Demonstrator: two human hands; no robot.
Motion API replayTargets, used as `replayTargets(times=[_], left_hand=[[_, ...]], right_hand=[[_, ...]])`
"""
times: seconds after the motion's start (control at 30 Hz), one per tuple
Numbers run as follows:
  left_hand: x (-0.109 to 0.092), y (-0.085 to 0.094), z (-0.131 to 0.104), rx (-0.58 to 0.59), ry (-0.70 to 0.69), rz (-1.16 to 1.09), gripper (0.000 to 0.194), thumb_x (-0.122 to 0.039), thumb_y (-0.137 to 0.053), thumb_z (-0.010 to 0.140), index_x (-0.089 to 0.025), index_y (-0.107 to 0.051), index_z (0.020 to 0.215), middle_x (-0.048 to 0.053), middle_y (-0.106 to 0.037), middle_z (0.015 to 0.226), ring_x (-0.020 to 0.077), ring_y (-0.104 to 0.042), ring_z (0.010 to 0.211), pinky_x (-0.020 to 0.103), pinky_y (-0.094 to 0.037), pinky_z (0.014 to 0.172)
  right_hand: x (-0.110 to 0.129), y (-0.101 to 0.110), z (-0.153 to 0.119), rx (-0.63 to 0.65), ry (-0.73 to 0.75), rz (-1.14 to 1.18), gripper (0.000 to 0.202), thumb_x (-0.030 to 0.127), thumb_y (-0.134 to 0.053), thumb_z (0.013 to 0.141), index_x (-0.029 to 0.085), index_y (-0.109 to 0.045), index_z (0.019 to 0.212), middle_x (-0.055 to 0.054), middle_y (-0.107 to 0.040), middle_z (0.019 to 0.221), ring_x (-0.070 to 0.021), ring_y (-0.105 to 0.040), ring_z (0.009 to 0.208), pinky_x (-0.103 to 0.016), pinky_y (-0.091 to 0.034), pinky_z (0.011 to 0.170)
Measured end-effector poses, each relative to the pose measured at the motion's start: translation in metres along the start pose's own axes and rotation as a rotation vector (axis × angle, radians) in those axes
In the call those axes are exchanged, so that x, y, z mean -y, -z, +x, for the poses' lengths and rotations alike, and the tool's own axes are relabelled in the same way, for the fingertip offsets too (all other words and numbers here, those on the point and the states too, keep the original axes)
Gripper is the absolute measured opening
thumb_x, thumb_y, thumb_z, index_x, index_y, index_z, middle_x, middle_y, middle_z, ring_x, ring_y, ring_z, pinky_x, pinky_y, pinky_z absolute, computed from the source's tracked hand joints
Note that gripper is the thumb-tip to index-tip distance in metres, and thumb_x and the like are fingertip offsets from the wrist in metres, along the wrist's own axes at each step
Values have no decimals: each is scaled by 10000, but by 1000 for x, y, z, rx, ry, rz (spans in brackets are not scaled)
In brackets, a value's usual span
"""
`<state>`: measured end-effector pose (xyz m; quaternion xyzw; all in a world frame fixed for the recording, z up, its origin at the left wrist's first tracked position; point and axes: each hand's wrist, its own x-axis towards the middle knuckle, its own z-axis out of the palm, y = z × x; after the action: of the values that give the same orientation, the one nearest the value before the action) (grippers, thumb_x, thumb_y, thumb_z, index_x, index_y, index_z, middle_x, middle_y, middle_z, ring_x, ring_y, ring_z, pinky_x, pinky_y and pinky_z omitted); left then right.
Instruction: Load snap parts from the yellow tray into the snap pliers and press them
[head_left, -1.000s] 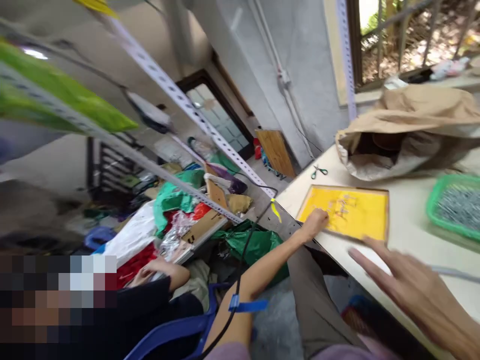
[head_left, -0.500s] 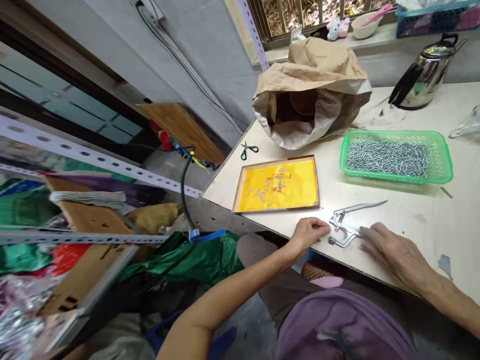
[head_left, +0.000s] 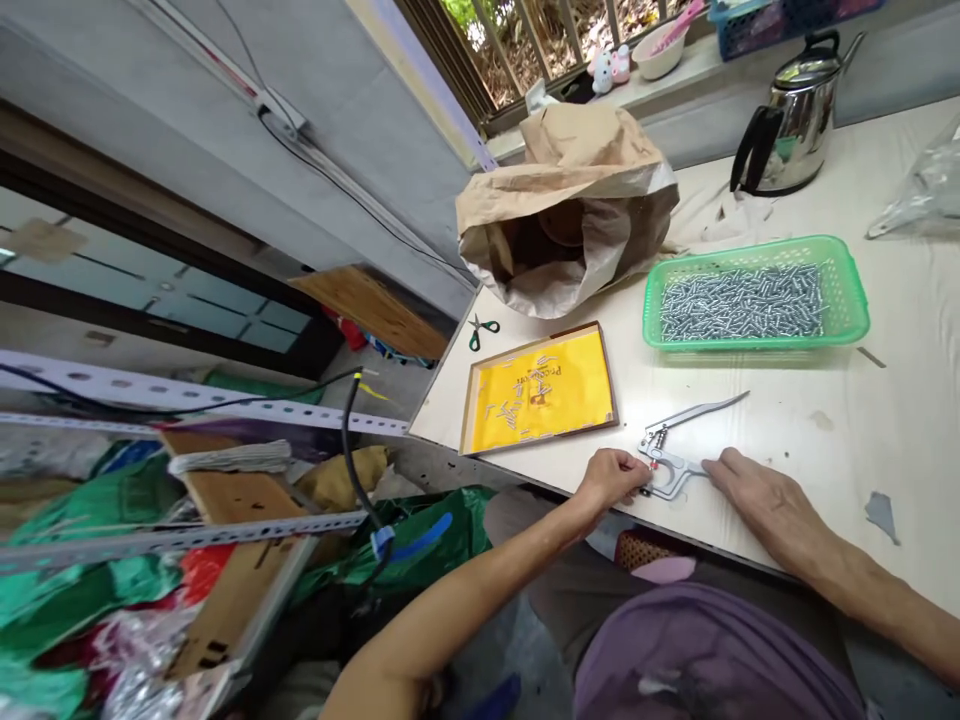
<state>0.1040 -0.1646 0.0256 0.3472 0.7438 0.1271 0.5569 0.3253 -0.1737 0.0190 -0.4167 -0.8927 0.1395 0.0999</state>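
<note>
A pair of silver snap pliers (head_left: 679,472) lies near the table's front edge, with a C-shaped jaw, a spring and a small red tip. Its upper handle is spread away from the lower one. My right hand (head_left: 765,505) has its fingers closed on the end of the lower handle. At the jaw, my left hand (head_left: 609,480) is pinched shut beside the red tip; whatever sits between those fingertips is too small and hidden. Left of the pliers, a shallow tray (head_left: 616,400) with a yellow lining holds several small metal pieces. Behind, a green basket (head_left: 757,347) contains many small silver pieces.
Green-handled scissors (head_left: 482,330) lie near the table's left edge. An open brown paper bag (head_left: 570,190) stands behind the tray. A metal kettle (head_left: 799,130) and a clear plastic bag (head_left: 919,195) are at the back right. A perforated metal rail (head_left: 225,395) runs along the left.
The view has shifted, so the table things sit further left. My left fingers have moved in to the pliers' jaw by the red tip. My right fingers now close on the handle's end.
</note>
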Motion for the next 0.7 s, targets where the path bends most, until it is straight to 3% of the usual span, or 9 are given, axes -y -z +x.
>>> replayTargets(times=[0.2, 0.33, 0.43, 0.5, 0.57, 0.7], left_hand=[[-6, 1, 3, 37, 70, 82, 90, -187, -704, 709, -120, -663, 666, -49, -528, 465, 81, -495, 449, 181, -436, 452], [-6, 0, 4, 68, 106, 79, 102, -194, -719, 705, -121, -660, 664, -51, -525, 457, 88, -508, 447, 200, -468, 478], [-6, 0, 2, 66, 115, 69, 109, -198, -733, 701, -117, -666, 674, -51, -529, 460, 84, -512, 447, 198, -473, 489], [-6, -1, 0, 60, 110, 68, 88, -178, -709, 727, -111, -666, 689, -54, -521, 450, 73, -500, 436, 185, -464, 487], [-6, -1, -2, 53, 109, 71, 84, -160, -676, 758, -106, -659, 697, -57, -511, 439, 65, -488, 424, 174, -453, 480], [-8, -2, -4, 58, 104, 72, 93, -152, -664, 771, -106, -650, 692, -63, -503, 430, 62, -484, 420, 168, -441, 476]], right_hand=[[3, -5, -1, 54, -20, -77, 364, -39, -367, 775, 188, -577, 967, -53, -577, 846, -157, -540, 694, -259, -370, 569], [-11, -9, 3, -8, 14, -69, 223, 176, -484, 879, 200, -576, 1081, -109, -613, 1030, -216, -569, 860, -313, -433, 676], [-31, -14, 12, -78, 29, -150, 577, 413, -647, 800, 165, -485, 1295, -212, -502, 1348, -338, -492, 1163, -437, -438, 847], [-44, -17, 18, -71, 44, -189, 799, 522, -691, 724, 126, -422, 1365, -249, -429, 1426, -384, -394, 1285, -498, -394, 934], [-53, -17, 24, -38, 64, -209, 886, 598, -671, 698, 114, -398, 1388, -246, -451, 1414, -388, -374, 1306, -523, -357, 975], [-55, -14, 32, -10, 76, -230, 896, 640, -622, 697, 117, -401, 1390, -207, -555, 1294, -365, -476, 1178, -502, -361, 953]])
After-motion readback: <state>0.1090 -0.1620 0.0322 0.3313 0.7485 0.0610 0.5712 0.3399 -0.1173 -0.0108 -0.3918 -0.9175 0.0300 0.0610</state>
